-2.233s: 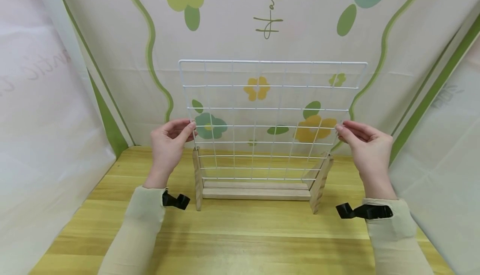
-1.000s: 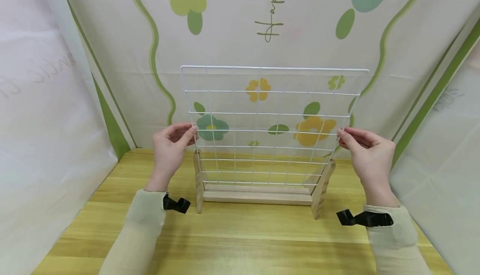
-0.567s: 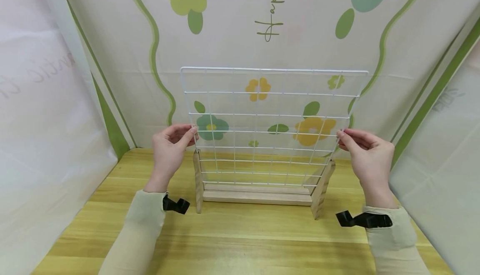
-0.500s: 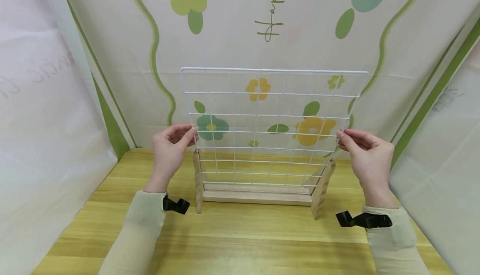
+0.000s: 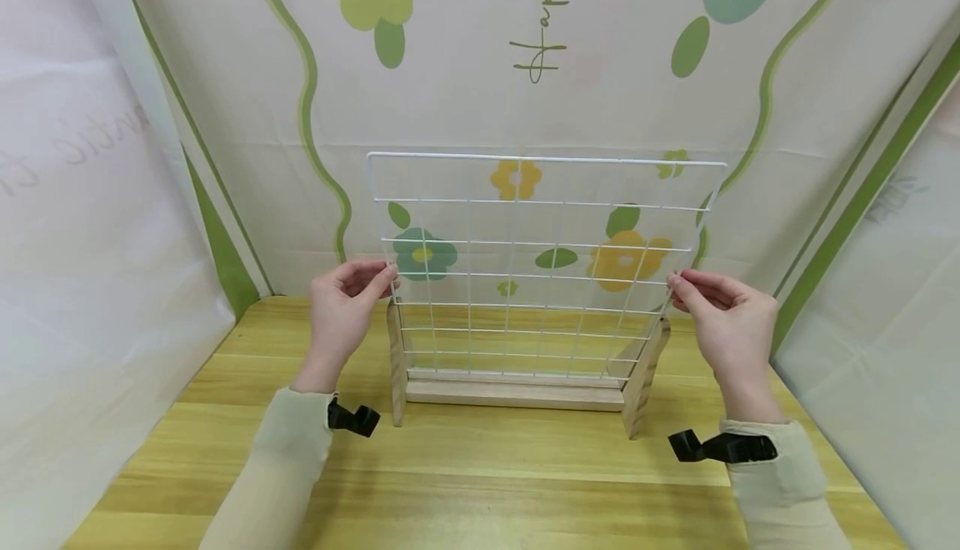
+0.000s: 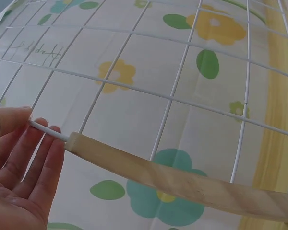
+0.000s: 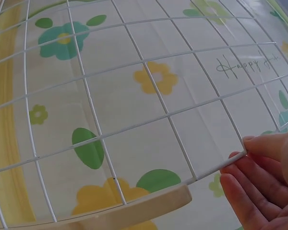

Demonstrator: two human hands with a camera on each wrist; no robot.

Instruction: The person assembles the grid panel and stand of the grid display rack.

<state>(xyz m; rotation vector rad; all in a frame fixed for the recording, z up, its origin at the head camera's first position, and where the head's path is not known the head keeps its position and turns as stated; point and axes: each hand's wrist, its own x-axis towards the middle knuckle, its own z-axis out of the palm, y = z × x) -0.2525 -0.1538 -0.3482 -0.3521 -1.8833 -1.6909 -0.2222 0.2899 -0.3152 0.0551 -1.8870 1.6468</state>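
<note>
A white wire grid panel (image 5: 512,242) stands upright between the two side posts of a light wooden stand (image 5: 513,394). My left hand (image 5: 343,304) pinches the panel's left edge wire between thumb and fingertips, a little above the left post (image 5: 397,362). On the other side, my right hand (image 5: 731,325) pinches the right edge wire just over the right post (image 5: 645,379). In the left wrist view the edge wire runs down into the end of the post (image 6: 149,172). The right wrist view shows the opposite edge meeting its post (image 7: 153,203) likewise.
The stand rests on a yellow wood-grain table (image 5: 495,483). Behind it hangs a white cloth (image 5: 600,100) printed with flowers, and similar cloth walls (image 5: 97,225) rise at the left and right sides. Each wrist wears a black strap mount (image 5: 723,447).
The grid panel has slid down between the posts, its bottom wire now close to the stand's crossbar. Both hands have moved down with it, keeping their pinch on the edges.
</note>
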